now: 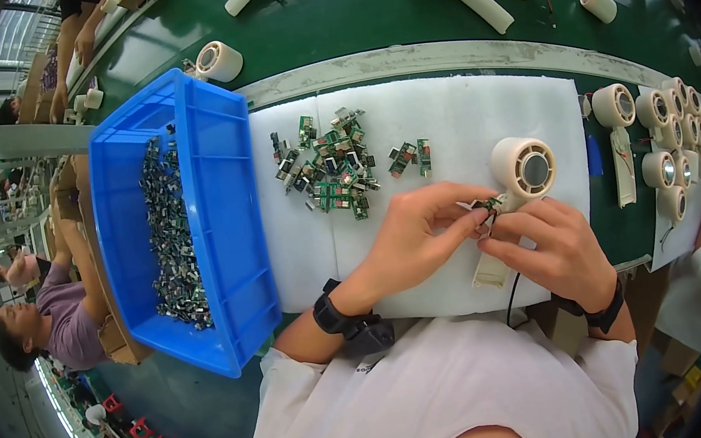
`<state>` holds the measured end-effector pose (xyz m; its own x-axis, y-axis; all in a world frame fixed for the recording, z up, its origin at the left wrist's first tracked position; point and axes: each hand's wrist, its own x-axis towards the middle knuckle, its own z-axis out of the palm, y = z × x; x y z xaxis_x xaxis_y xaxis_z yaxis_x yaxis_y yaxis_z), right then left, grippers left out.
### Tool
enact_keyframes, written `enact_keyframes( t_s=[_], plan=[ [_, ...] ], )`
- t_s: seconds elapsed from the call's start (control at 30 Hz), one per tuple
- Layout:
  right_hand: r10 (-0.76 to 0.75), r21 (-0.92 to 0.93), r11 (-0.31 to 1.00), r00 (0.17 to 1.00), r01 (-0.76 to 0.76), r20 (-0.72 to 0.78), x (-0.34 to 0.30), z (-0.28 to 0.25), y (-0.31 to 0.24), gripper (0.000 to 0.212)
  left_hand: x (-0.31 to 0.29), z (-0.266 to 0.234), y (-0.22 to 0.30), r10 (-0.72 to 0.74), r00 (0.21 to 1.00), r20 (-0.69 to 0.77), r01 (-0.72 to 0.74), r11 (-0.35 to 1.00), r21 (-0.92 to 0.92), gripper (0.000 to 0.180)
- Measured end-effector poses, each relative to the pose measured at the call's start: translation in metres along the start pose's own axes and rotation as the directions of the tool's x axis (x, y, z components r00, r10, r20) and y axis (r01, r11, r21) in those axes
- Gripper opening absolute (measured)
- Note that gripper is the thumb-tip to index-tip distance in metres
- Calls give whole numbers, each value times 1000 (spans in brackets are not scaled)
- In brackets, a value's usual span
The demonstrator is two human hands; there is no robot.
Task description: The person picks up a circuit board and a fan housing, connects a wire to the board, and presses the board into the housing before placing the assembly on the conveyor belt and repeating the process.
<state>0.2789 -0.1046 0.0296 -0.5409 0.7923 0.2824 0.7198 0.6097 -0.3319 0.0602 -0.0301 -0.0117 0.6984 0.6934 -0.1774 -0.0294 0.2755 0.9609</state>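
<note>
My left hand pinches a small green circuit board between thumb and fingertips. Close against it, my right hand has its thumb and forefinger pressed together by the board's dark wires; what exactly they grip is too small to make out. Just behind both hands, a cream handheld fan lies on the white foam sheet, its round grille facing up. The fan's handle shows in part below my fingers. A loose pile of green circuit boards lies left of my hands, with two more boards apart from it.
A blue plastic bin holding many circuit boards stands at the left. Beyond a pale rail, fan bodies lie on a green conveyor. More fan heads crowd the right side. Other people are at the left and right edges.
</note>
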Motion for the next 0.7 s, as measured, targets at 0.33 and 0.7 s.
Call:
enact_keyframes(
  t_s=[0.33, 0.7],
  plan=[
    [-88, -40, 996, 990, 84, -111, -3, 4, 7, 30, 3, 0, 9, -41, 999, -15, 40, 998, -48, 30],
    [543, 623, 660, 840, -420, -9, 6, -11, -5, 17, -3, 2, 6, 86, 989, -122, -79, 995, 64, 29]
  ],
)
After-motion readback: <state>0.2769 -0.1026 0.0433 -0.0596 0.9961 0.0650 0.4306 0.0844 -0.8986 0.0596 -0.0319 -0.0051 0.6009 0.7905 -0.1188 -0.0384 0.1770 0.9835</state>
